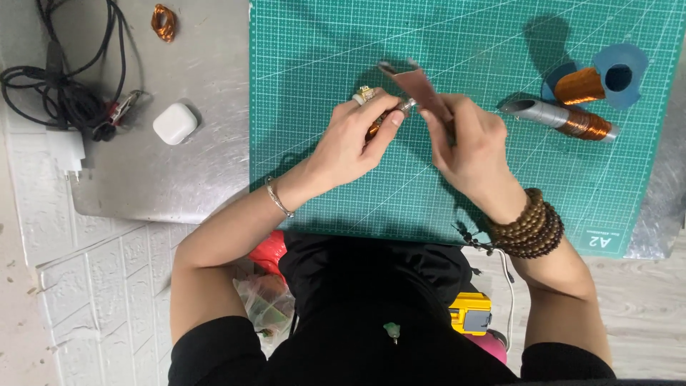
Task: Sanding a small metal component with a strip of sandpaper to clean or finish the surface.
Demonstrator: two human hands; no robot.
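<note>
Closest to you, your black top (371,314) fills the bottom of the view, and both forearms reach out from it over the green cutting mat (321,43). Your left hand (350,136) is closed: thumb and forefinger are pinched on a small copper-wound piece with a silvery tip (404,108), and a chunky ring (365,93) shows on that hand. Your right hand (468,143) meets it, fingers pressed on a strip of brown sandpaper-like sheet (418,84) that slants up and away from the grip, right against the silvery tip. How tightly the strip wraps the piece, you can't tell from here.

Just right of the grip lies a grey tube wound with copper wire (564,119), and beyond that a blue spool of copper wire (597,80), both on the mat. A wooden bead bracelet (532,225) stacks on your right wrist, a thin bangle (277,198) on your left. Well to the left of the grip, off the mat on the metal tabletop (207,71), sit a white earbud case (174,123), a tangle of black cables (64,78) and a small loose copper coil (163,22).
</note>
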